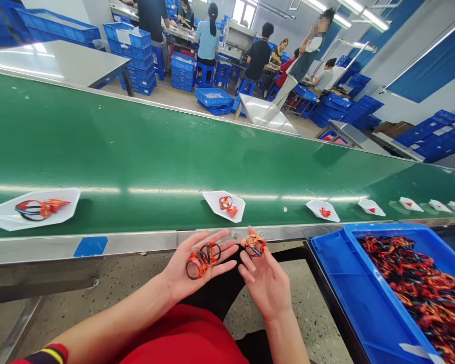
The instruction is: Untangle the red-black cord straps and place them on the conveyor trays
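My left hand [197,265] lies palm up below the belt's metal edge, fingers spread, with two or three orange-and-black hair ties [201,258] resting on the palm. My right hand [263,280] is beside it, fingertips pinched on another orange hair tie [255,244]. Right in front of both hands, on the green conveyor belt [136,151], lies a white packet [225,205] with an orange hair tie on it.
More white packets with ties lie along the belt: a large one at far left [32,208], several to the right [323,210]. A blue crate [367,298] full of orange-black ties stands at my right. Other people sit and stand among stacked blue crates behind the belt.
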### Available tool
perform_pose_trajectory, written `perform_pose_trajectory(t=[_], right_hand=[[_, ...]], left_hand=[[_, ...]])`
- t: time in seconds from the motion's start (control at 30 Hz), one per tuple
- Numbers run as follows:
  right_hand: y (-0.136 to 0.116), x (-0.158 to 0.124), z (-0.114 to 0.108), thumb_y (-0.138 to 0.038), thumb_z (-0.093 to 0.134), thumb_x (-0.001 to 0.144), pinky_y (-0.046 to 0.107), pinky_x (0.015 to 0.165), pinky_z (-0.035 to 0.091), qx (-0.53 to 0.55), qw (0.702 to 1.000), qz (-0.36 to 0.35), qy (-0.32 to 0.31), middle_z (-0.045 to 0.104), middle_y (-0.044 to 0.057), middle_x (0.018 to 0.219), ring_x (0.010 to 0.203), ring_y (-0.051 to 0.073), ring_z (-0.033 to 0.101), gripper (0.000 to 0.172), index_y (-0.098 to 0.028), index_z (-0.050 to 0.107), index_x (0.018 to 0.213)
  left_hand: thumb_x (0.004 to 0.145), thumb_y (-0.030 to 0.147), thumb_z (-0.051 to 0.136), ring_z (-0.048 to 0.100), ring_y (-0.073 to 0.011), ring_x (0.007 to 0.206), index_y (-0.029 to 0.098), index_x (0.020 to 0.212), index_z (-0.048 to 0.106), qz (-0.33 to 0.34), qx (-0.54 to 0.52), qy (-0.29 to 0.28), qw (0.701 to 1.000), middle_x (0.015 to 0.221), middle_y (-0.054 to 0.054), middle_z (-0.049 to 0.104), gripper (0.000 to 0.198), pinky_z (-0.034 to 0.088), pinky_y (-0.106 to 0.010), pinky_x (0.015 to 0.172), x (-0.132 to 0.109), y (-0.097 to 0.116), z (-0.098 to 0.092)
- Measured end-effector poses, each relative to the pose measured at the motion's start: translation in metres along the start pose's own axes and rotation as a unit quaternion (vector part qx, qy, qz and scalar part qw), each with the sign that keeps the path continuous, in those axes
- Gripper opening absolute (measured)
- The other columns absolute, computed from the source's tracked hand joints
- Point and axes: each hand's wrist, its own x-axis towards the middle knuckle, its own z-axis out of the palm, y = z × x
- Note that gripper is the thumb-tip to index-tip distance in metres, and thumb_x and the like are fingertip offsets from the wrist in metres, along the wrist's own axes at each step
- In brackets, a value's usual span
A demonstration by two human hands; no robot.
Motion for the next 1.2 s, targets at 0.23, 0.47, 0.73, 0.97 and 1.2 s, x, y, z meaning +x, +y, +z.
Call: perform_pose_trajectory(t=[0.23, 0.47, 0.73, 0.97, 1.2], right_hand=[[0.004, 0.002, -0.008, -0.035, 0.051, 0.087, 0.018, 0.046, 0.032, 0.043, 0.999, 0.004, 0.028, 0.058, 0.004, 0.106, 0.059, 0.009, 0.034, 0.03, -0.03, 0.06, 0.115], [0.008, 0.004, -0.012, -0.035, 0.053, 0.085, 0.017, 0.045, 0.033, 0.061, 0.997, -0.01, 0.046, 0.059, 0.004, 0.107, 0.059, 0.008, 0.035, 0.027, -0.029, 0.061, 0.111], [0.01, 0.004, -0.016, -0.033, 0.058, 0.083, 0.016, 0.043, 0.032, 0.089, 0.994, -0.021, 0.067, 0.059, 0.004, 0.108, 0.057, 0.008, 0.034, 0.025, -0.028, 0.06, 0.108], [0.012, 0.006, -0.017, -0.035, 0.061, 0.082, 0.015, 0.041, 0.031, 0.1, 0.99, -0.017, 0.097, 0.061, 0.003, 0.107, 0.055, 0.006, 0.035, 0.024, -0.028, 0.06, 0.104], [0.008, 0.008, -0.017, -0.044, 0.063, 0.077, 0.017, 0.04, 0.027, 0.003, 0.989, -0.047, 0.141, 0.062, 0.003, 0.098, 0.052, 0.006, 0.033, 0.029, -0.024, 0.058, 0.098]], left_hand=[[0.088, 0.03, 0.049, 0.046, -0.0295, 0.125, 0.009, 0.133, 0.044, -0.001, 0.003, 0.0, 1.0, 0.13, -0.023, 0.053, 0.051, 0.04, -0.045, 0.102, 0.002, -0.002, -0.001], [0.087, 0.029, 0.049, 0.046, -0.0296, 0.126, 0.008, 0.133, 0.044, 0.004, 0.006, 0.015, 1.0, 0.126, -0.021, 0.057, 0.051, 0.041, -0.046, 0.102, 0.002, -0.004, -0.001], [0.087, 0.028, 0.05, 0.046, -0.0291, 0.125, 0.008, 0.133, 0.044, 0.004, 0.013, 0.019, 1.0, 0.124, -0.021, 0.058, 0.05, 0.042, -0.045, 0.101, 0.003, -0.005, -0.001], [0.086, 0.029, 0.051, 0.046, -0.0294, 0.125, 0.008, 0.131, 0.046, 0.001, 0.021, 0.033, 0.999, 0.125, -0.021, 0.058, 0.05, 0.044, -0.045, 0.1, 0.004, -0.008, -0.002], [0.086, 0.03, 0.052, 0.049, -0.0288, 0.123, 0.009, 0.133, 0.043, 0.003, 0.027, 0.045, 0.999, 0.126, -0.02, 0.057, 0.052, 0.045, -0.044, 0.1, 0.003, -0.009, 0.003]])
